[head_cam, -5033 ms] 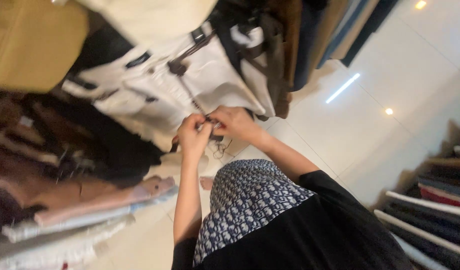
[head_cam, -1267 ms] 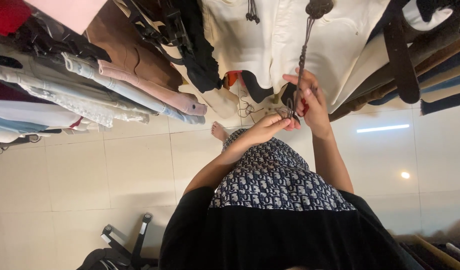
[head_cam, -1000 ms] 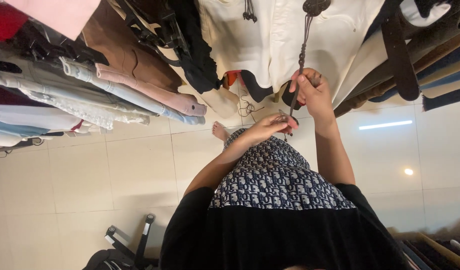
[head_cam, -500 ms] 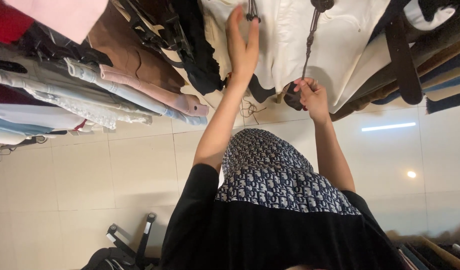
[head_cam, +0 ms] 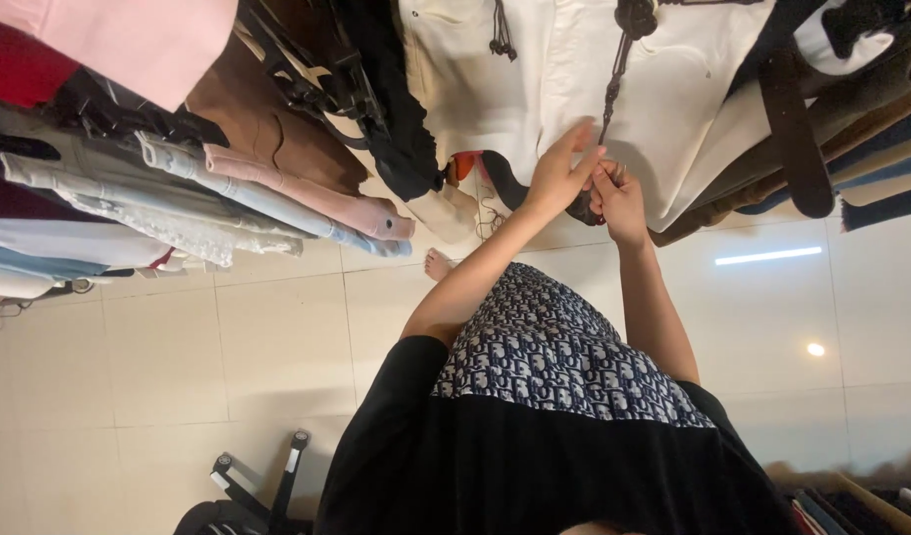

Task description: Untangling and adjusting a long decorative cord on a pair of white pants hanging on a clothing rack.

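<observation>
A white garment (head_cam: 535,89) hangs in front of me with a dark braided cord (head_cam: 612,84) dangling from a knot (head_cam: 636,18) at its top. My right hand (head_cam: 621,198) is closed on the cord's lower end. My left hand (head_cam: 555,176) is just left of it, fingers stretched out and apart, fingertips reaching toward the cord; nothing shows in it. A second short dark tassel (head_cam: 499,35) hangs further left on the same garment.
Hanging clothes crowd the left: pink trousers (head_cam: 307,193), a brown garment (head_cam: 267,109), a black one (head_cam: 386,99). A brown belt (head_cam: 792,119) hangs at right. Below are the pale tiled floor (head_cam: 277,347), my bare foot (head_cam: 436,263) and a black wheeled frame (head_cam: 248,495).
My left hand came down from the left tassel to the braided cord, beside my right hand. The right hand has kept its hold on the cord's end.
</observation>
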